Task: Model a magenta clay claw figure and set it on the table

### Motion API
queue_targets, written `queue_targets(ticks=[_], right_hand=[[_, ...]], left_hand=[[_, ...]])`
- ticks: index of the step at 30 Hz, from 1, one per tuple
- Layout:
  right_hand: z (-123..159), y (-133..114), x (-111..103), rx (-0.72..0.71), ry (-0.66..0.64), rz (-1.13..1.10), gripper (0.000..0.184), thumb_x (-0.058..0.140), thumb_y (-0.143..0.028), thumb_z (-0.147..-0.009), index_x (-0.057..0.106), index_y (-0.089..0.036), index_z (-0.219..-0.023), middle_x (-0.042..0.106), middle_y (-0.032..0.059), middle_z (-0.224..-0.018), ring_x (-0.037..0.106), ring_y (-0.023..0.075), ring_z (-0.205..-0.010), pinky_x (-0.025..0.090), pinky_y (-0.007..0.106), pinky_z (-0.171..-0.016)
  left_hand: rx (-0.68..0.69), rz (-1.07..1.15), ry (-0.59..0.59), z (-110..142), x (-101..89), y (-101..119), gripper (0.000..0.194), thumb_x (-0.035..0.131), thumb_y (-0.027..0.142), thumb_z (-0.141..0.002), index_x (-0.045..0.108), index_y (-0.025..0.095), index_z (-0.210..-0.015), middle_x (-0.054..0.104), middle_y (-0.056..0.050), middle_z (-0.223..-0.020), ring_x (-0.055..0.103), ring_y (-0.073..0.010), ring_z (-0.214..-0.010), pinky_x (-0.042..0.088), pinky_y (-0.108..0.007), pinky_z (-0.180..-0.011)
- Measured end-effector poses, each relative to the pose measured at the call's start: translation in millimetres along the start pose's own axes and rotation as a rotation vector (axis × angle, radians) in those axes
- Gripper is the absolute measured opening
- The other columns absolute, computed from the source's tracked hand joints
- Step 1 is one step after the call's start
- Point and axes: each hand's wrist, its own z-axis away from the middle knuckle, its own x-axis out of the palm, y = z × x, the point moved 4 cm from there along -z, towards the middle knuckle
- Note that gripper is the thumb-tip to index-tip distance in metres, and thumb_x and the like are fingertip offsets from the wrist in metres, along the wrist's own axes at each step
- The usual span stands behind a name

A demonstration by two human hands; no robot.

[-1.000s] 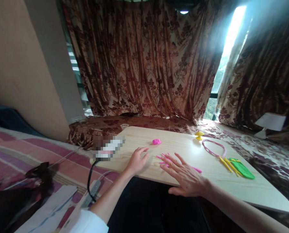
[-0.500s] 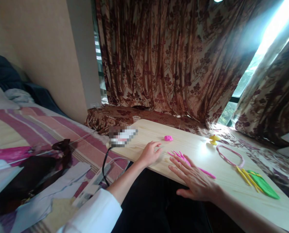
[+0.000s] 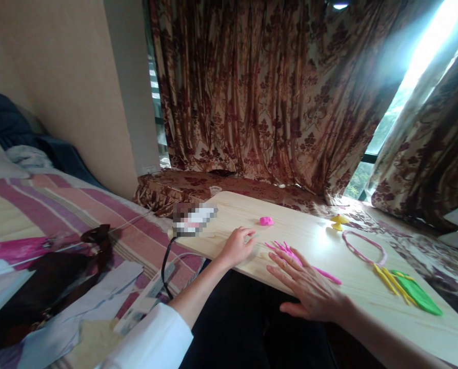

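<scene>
My left hand (image 3: 237, 245) rests on the light wooden tabletop (image 3: 298, 233) near its front edge, fingers loosely curled and apart, holding nothing. My right hand (image 3: 309, 290) lies flat with fingers stretched out, its fingertips over thin pink clay strips (image 3: 286, 248); one long pink strip (image 3: 327, 276) shows beside it. A small pink clay lump (image 3: 266, 221) sits beyond my left hand.
A pink clay ring (image 3: 364, 247), a small yellow piece (image 3: 339, 220), yellow strips (image 3: 391, 279) and a green clay slab (image 3: 417, 292) lie at the right. A blurred device (image 3: 194, 219) with a black cable sits at the table's left corner. Striped bedding (image 3: 59, 205) lies left, patterned curtains behind.
The view has swung to the left, showing more of the bed. Both hands stay on the table almost where they were.
</scene>
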Motion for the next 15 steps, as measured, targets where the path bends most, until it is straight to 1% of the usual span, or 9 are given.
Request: queue_targets(ticks=[2, 4, 6, 7, 8, 10, 12, 15], right_hand=[[7, 1, -4, 0.017, 0.011, 0.009, 0.073, 0.052, -0.051, -0.080, 0.026, -0.021, -0.141, 0.024, 0.0112, -0.147, 0.018, 0.0302, -0.135, 0.012, 0.055, -0.108], [21, 8, -9, 0.091, 0.033, 0.035, 0.065, 0.050, -0.045, -0.083, 0.028, -0.023, -0.140, 0.028, 0.0098, -0.146, 0.025, 0.0288, -0.133, 0.015, 0.055, -0.107], [41, 22, -11, 0.223, 0.100, 0.071, 0.052, 0.047, -0.037, -0.086, 0.036, -0.026, -0.136, 0.037, 0.0082, -0.142, 0.034, 0.0274, -0.129, 0.020, 0.055, -0.106], [52, 29, -11, 0.295, 0.153, 0.086, 0.045, 0.046, -0.034, -0.087, 0.043, -0.027, -0.131, 0.042, 0.0080, -0.138, 0.039, 0.0275, -0.125, 0.023, 0.055, -0.104], [62, 37, -11, 0.362, 0.206, 0.099, 0.040, 0.047, -0.033, -0.086, 0.049, -0.028, -0.126, 0.047, 0.0085, -0.134, 0.044, 0.0280, -0.121, 0.027, 0.055, -0.102], [79, 50, -7, 0.468, 0.264, 0.104, 0.035, 0.047, -0.033, -0.086, 0.054, -0.027, -0.120, 0.052, 0.0097, -0.128, 0.050, 0.0285, -0.114, 0.034, 0.053, -0.097], [87, 58, -2, 0.531, 0.271, 0.084, 0.033, 0.047, -0.034, -0.086, 0.056, -0.025, -0.117, 0.055, 0.0102, -0.123, 0.054, 0.0277, -0.108, 0.039, 0.050, -0.093], [85, 63, 2, 0.557, 0.269, 0.033, 0.030, 0.048, -0.034, -0.086, 0.060, -0.024, -0.111, 0.059, 0.0098, -0.116, 0.056, 0.0261, -0.102, 0.044, 0.046, -0.087]], left_hand=[[0.003, -0.005, -0.007, 0, -0.3, 0, 0.024, 0.054, 0.023, -0.078, 0.066, 0.019, -0.098, 0.065, -0.006, -0.094, 0.059, -0.0187, -0.093, 0.044, -0.031, -0.089], [0.008, -0.011, -0.019, -1, 0.4, 0, 0.022, 0.054, 0.021, -0.078, 0.066, 0.018, -0.096, 0.065, -0.006, -0.095, 0.059, -0.0185, -0.094, 0.043, -0.031, -0.089], [0.017, -0.020, -0.040, -3, 3.4, 1, 0.020, 0.055, 0.020, -0.077, 0.067, 0.018, -0.093, 0.065, -0.006, -0.095, 0.058, -0.0187, -0.095, 0.043, -0.031, -0.090], [0.022, -0.027, -0.055, -4, 5.9, 1, 0.019, 0.055, 0.020, -0.077, 0.068, 0.019, -0.092, 0.065, -0.006, -0.095, 0.058, -0.0190, -0.095, 0.043, -0.031, -0.090], [0.027, -0.036, -0.073, -6, 9.1, 2, 0.019, 0.057, 0.020, -0.076, 0.068, 0.019, -0.091, 0.065, -0.006, -0.095, 0.058, -0.0195, -0.096, 0.043, -0.032, -0.090], [0.041, -0.059, -0.114, -11, 16.8, 3, 0.018, 0.059, 0.020, -0.076, 0.069, 0.019, -0.090, 0.065, -0.007, -0.095, 0.057, -0.0205, -0.096, 0.043, -0.034, -0.090], [0.059, -0.089, -0.163, -15, 25.0, 5, 0.017, 0.059, 0.023, -0.078, 0.067, 0.018, -0.091, 0.065, -0.007, -0.096, 0.056, -0.0203, -0.096, 0.043, -0.037, -0.090], [0.093, -0.137, -0.244, -19, 35.5, 5, 0.020, 0.054, 0.029, -0.084, 0.061, 0.016, -0.098, 0.061, -0.007, -0.103, 0.057, -0.0187, -0.095, 0.045, -0.041, -0.086]])
